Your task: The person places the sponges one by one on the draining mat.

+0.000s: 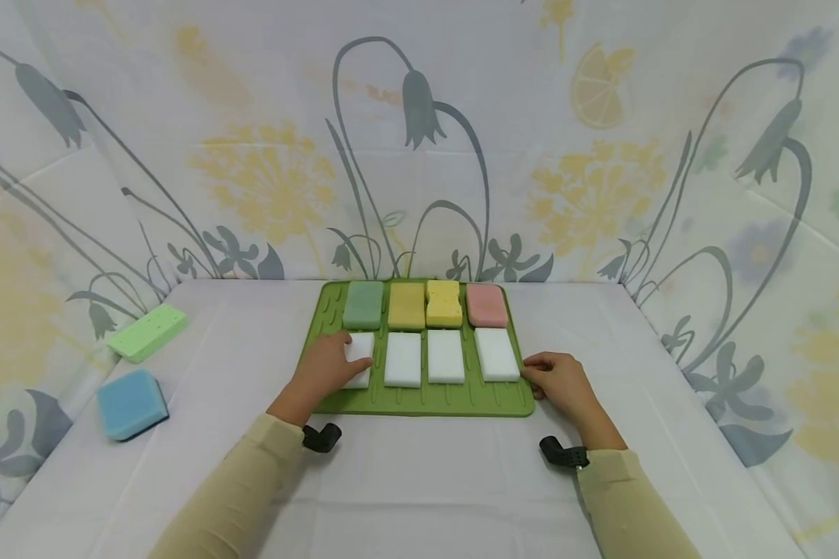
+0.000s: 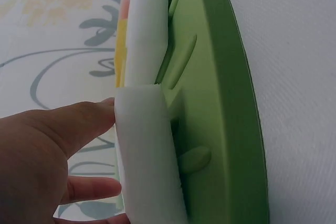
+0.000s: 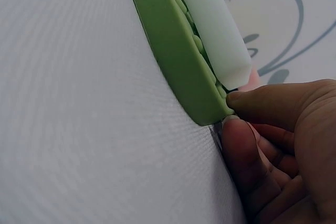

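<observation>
A green ridged mat (image 1: 426,401) lies on the table, bearing two rows of sponges. My left hand (image 1: 322,365) reaches over the leftmost white sponge (image 1: 362,348) in the front row, partly hiding it. Close up in the left wrist view, its fairly straight fingers touch the upper face of that block. At the mat's right edge my right hand (image 1: 559,380) pinches the rim between thumb and finger. Just inside that edge is the rightmost white sponge (image 1: 496,355). Two more white sponges, a left one (image 1: 402,359) and a right one (image 1: 446,357), stand between.
Along the back row sit a green sponge (image 1: 363,304), a mustard sponge (image 1: 407,306), a yellow sponge (image 1: 443,303) and a pink sponge (image 1: 486,305). Off the mat, at the table's left, are a light green sponge (image 1: 148,332) and a blue sponge (image 1: 132,404). Patterned cloth rises behind.
</observation>
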{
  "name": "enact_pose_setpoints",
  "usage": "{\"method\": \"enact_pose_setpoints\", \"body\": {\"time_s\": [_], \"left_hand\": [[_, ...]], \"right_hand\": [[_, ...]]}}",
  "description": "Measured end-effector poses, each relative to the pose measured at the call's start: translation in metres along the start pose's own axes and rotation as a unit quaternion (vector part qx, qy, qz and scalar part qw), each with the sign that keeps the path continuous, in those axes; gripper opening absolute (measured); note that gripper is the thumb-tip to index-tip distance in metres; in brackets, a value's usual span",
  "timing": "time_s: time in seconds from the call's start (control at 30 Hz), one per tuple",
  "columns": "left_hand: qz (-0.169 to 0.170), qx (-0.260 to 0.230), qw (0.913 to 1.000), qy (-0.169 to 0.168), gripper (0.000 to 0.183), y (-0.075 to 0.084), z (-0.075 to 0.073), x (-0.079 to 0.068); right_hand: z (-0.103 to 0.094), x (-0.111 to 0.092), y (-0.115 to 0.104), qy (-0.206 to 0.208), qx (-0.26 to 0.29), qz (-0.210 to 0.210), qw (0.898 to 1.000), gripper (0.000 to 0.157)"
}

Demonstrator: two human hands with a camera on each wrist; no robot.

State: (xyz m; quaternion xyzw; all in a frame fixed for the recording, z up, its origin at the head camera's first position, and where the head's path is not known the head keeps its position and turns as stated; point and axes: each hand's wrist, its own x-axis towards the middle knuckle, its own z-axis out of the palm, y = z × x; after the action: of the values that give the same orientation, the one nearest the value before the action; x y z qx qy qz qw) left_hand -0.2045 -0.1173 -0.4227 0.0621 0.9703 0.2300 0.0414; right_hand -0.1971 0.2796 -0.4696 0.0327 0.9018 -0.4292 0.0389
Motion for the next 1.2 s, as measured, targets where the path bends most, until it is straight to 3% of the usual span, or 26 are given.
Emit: {"method": "enact_pose_setpoints", "body": {"time_s": [0.63,1.2], "left_hand": [[-0.032,0.006,0.9995,-0.004,0.072,0.01,0.01,0.006],[-0.026,-0.006,0.9996,0.003,0.078,0.006,0.012,0.002]], "right_hand": [[0.0,0.0,-0.002,-0.002,-0.011,0.0,1.0,0.032],[-0.001,-0.001,-0.001,-0.003,-0.007,0.0,1.0,0.032]]}}
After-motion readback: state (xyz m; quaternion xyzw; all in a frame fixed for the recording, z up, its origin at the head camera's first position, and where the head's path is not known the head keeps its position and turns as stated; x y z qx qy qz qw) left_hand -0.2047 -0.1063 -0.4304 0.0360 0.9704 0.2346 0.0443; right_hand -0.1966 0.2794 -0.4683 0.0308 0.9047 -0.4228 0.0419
